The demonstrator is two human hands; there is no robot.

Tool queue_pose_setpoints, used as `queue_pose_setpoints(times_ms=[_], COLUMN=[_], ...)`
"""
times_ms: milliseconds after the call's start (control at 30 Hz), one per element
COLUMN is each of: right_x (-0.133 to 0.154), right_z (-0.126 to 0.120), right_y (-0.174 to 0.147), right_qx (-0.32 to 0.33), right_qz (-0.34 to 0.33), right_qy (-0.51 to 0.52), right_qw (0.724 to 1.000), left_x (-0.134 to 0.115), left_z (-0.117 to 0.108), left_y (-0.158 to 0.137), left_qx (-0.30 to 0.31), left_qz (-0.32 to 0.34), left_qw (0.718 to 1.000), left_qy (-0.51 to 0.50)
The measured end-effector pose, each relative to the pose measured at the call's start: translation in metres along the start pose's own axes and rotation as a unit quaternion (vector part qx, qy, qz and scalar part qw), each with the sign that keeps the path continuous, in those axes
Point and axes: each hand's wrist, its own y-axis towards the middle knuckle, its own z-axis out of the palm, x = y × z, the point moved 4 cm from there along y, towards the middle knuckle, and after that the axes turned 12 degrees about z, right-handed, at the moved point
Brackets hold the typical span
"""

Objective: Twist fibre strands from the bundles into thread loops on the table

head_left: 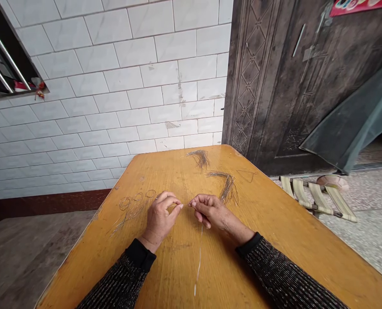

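Over the middle of the wooden table (178, 266), my left hand (162, 214) and my right hand (210, 212) face each other with a small gap between their fingertips. Both pinch a thin wire (200, 253), whose pale tail hangs below my right hand toward me. Its stretch between the fingers is too fine to follow clearly. Left of my left hand lie several wires with looped ends (137, 197). Beyond my right hand rests a bent bundle of thin dark wires (228, 184), and a second wire bundle (202, 158) lies near the far edge.
A white tiled wall (120, 86) stands behind the table. To the right are a dark carved door (287, 107), a hanging greenish curtain (348, 120) and a low seat with striped straps (319, 197). One bent wire (247, 175) lies by the right edge.
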Motion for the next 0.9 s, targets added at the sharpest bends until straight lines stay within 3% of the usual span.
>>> queue_pose_setpoints(times_ms=[167, 467, 633, 900], right_x=[-0.004, -0.006, -0.007, -0.006], right_z=[0.001, 0.008, 0.009, 0.008], right_y=[0.001, -0.004, -0.004, -0.005], right_qx=[-0.012, 0.015, 0.027, 0.032], right_qz=[0.011, 0.049, 0.062, 0.067], right_qy=[0.034, 0.065, 0.066, 0.064], right_qw=[0.999, 0.997, 0.996, 0.995], left_x=[-0.019, -0.033, -0.033, -0.027], left_z=[-0.013, -0.003, 0.003, 0.009], left_y=[0.003, 0.004, 0.003, 0.003], left_qx=[0.018, 0.093, 0.102, 0.098], left_qz=[0.11, 0.21, 0.227, 0.199], left_qw=[0.982, 0.954, 0.942, 0.954], left_qy=[0.152, 0.194, 0.225, 0.2])
